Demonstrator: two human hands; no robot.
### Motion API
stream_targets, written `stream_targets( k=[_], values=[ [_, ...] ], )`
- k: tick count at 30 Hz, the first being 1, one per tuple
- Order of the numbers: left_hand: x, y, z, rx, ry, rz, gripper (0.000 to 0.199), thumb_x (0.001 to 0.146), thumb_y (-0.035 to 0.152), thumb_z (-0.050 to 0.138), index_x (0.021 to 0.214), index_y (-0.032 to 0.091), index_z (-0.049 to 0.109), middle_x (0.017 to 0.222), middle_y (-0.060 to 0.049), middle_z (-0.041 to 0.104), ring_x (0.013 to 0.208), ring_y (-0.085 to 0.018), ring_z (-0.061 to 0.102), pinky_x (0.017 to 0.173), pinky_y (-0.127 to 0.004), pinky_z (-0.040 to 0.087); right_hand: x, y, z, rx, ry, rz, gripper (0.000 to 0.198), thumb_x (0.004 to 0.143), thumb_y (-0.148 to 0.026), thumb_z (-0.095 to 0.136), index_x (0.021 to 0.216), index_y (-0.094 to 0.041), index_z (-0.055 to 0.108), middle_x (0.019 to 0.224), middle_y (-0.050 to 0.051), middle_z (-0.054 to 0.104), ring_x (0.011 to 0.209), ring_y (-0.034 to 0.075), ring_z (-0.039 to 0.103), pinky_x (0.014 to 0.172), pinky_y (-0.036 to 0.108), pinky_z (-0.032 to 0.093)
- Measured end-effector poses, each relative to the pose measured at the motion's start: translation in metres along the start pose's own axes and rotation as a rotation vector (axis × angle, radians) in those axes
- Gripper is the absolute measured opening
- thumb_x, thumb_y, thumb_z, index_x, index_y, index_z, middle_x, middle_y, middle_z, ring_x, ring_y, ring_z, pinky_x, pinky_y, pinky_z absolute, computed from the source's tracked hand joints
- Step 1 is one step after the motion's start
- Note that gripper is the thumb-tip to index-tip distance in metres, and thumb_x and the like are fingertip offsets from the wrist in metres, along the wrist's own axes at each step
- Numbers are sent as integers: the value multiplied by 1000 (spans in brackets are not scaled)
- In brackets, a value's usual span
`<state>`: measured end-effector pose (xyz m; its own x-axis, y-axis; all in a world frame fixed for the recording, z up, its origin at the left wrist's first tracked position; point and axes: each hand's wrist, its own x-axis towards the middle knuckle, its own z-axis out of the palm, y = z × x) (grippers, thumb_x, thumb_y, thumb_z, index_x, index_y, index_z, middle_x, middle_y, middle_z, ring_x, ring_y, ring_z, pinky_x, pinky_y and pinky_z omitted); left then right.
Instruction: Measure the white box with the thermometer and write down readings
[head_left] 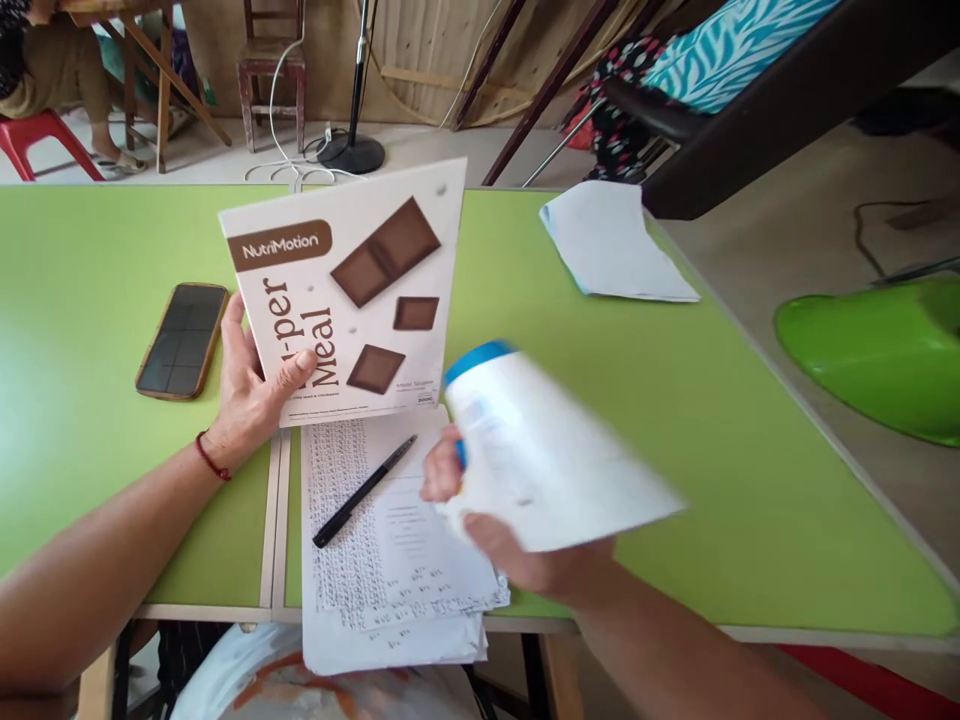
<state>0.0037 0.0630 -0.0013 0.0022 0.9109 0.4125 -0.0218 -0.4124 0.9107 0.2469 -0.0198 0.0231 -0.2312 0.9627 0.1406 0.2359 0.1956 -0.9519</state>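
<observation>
Fingers grasp: left hand (251, 410), white-brown rectangular card (367, 345); right hand (551, 575), blurred white-blue sheet (555, 450), perhaps paper; I'd grip lightly.

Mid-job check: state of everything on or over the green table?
NutriMotion panel: upright in left hand, printed face toward camera.
White-and-blue item: gripped in right hand, tilted, blurred.
Phone: flat, screen dark.
Pen: lying on written sheets.
Written sheets: stacked, overhanging near edge.
White paper: lying near far right corner.
</observation>
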Motion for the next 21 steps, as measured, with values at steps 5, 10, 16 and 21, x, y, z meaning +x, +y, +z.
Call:
stream_targets(
  k=[5,10,16,21],
  values=[
    [-1,-2,-3,65,-85,-83,103,81,61,80,158,26,21,116,-11,69,105,-32,72,91,-48,60,-7,-11,28,259,-191,189,12,82,-30,63,82,-24,53,64,-2,54,52,13,49,44,29,47],
    [-2,0,-4,67,-118,-97,105,81,60,81,160,26,20,117,-11,68,106,-31,71,92,-49,59,-2,-11,30,359,-125,259,15,81,-32,64,81,-24,52,65,-3,52,57,13,47,48,28,43],
    [0,1,-3,86,-140,-131,110,79,63,81,161,23,19,121,-13,67,112,-34,69,95,-52,58,-5,-4,32,468,-158,337,30,81,-45,74,87,-23,55,76,-1,59,64,15,58,59,32,51],
    [2,1,-3,58,-162,-146,108,80,63,81,161,25,20,125,-14,68,112,-34,70,96,-54,57,0,-3,33,593,-210,363,38,80,-54,78,86,-22,60,78,1,64,66,15,63,63,33,55]
  ],
)
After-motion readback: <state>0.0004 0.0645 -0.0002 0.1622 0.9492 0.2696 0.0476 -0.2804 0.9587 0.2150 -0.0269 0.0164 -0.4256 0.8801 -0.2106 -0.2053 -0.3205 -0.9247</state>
